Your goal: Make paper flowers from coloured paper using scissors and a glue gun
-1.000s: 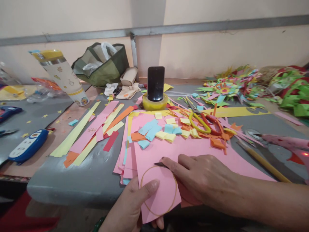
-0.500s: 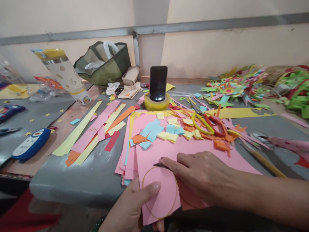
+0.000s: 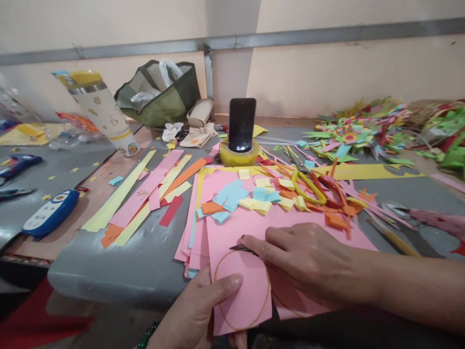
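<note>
Grey worktop: left fingers clamp pink paper, right fingers clamp scissors at twelve o'clock; paper should rotate slowly

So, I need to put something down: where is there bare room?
Bare room shows on the near left of the grey table, between the paper strips, its front edge and the paper stack. It is crowded beyond the right hand, where scissors lie among paper scraps.
</note>
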Available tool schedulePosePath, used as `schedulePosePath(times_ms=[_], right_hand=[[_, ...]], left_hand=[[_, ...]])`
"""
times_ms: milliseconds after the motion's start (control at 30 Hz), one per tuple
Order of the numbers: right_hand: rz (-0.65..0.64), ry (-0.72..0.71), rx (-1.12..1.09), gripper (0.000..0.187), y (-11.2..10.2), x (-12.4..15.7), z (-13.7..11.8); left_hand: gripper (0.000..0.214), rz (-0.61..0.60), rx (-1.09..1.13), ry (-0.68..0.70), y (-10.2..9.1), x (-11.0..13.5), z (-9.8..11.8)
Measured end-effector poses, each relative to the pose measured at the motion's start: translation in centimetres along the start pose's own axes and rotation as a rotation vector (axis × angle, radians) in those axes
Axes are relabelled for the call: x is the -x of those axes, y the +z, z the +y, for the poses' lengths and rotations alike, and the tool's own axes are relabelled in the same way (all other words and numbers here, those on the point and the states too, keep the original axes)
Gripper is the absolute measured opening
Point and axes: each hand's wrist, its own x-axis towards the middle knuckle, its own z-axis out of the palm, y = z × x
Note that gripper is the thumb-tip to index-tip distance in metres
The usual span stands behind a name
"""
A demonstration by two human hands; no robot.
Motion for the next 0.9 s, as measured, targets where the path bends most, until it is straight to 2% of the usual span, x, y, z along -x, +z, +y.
schedulePosePath(times_ms=[200,433,767,900], right_hand=[[0.028,-0.087,-0.024,0.048,-0.4,-0.5,0.9],[-0.038,-0.139,-0.051,0.043,-0.9,-1.1,1.4],[0.008,-0.201,-0.018,0.036,-0.4,-1.3,2.1],[0.006,-0.200,0.009,0.041,-0.3,-1.5,2.2]], left_hand=[[0.036,-0.003,0.076,0.007,0.2,-0.1,0.3],[0.039,0.020,0.039,0.019,0.1,0.0,0.3],[0.038,0.021,0.050,0.034,-0.1,0.1,0.3],[0.037,0.005,0.098,0.048,0.1,0.3,0.4]])
